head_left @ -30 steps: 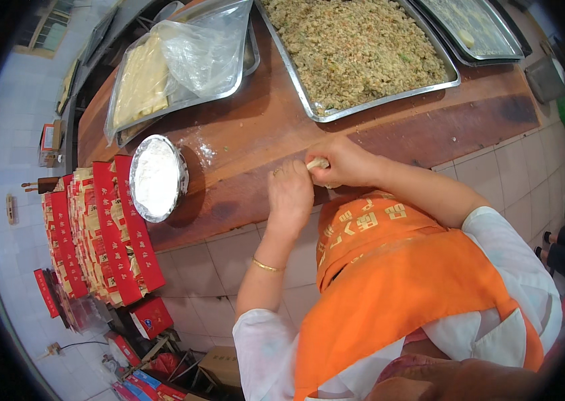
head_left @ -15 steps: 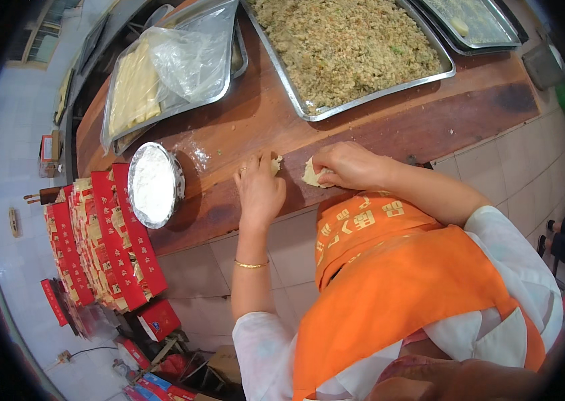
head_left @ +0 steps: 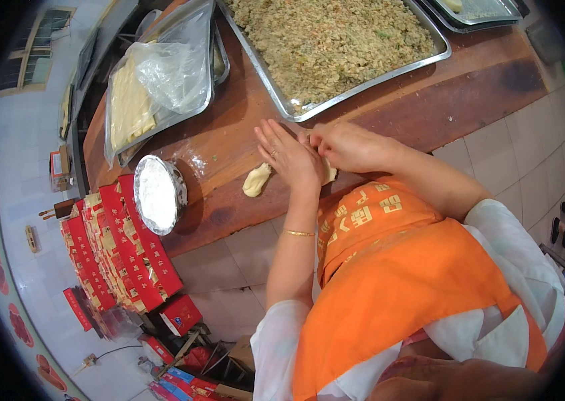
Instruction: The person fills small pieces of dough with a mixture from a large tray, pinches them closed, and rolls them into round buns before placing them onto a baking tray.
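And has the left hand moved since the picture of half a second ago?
Yes. Judged against the metal tray with the crumbly mixture, the left hand has moved to the right and closer to the tray's near corner.

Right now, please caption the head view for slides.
Left hand and right hand at pale dough on brown wooden table.

"How much of the dough [head_left: 330,174] beside the right hand [head_left: 351,147] shows?"
"Just a strip; that hand and the left hand [head_left: 290,159] hide the rest."
"And the mixture tray [head_left: 288,107]?"
"Its far side's cut off above."
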`<state>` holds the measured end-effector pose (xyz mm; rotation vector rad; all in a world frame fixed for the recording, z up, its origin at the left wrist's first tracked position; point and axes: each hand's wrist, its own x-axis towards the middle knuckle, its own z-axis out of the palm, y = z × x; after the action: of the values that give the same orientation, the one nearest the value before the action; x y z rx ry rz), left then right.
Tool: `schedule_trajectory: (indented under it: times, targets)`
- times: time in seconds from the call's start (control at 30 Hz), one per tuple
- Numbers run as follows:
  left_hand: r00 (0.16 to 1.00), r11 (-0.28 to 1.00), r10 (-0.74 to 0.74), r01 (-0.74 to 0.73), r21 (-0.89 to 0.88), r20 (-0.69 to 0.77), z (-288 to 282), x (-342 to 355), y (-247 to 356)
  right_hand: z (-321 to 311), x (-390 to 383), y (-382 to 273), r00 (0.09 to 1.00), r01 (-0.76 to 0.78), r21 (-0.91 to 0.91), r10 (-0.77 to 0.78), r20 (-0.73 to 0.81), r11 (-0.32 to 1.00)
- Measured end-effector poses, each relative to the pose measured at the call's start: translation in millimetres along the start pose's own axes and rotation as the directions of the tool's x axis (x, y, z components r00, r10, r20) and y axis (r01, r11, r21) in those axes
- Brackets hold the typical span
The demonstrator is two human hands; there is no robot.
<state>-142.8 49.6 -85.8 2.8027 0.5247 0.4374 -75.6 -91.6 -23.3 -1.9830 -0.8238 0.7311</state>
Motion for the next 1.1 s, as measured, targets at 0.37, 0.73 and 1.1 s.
schedule_trajectory:
  times: [0.37,0.73,1.1]
  targets:
    - [0.975,0.978,0.058,-0.099,0.182,0.215,0.8,18.6,3.7,-41.3,-19.7,-2.1,0.831,0.344,0.073,-0.267,-0.489,0.936]
    - [0.984,0.932,0.104,-0.147,0.331,0.146,-7.9,26.2,16.5,-47.6,-35.4,44.6,0.763,0.286,-0.001,-0.228,-0.605,0.958]
    - [0.988,0.995,0.019,-0.034,0.095,0.153,-10.9,-12.7,20.3,-154.2,-3.5,35.0,0.934,-0.249,-0.575,0.037,-0.354,0.78]
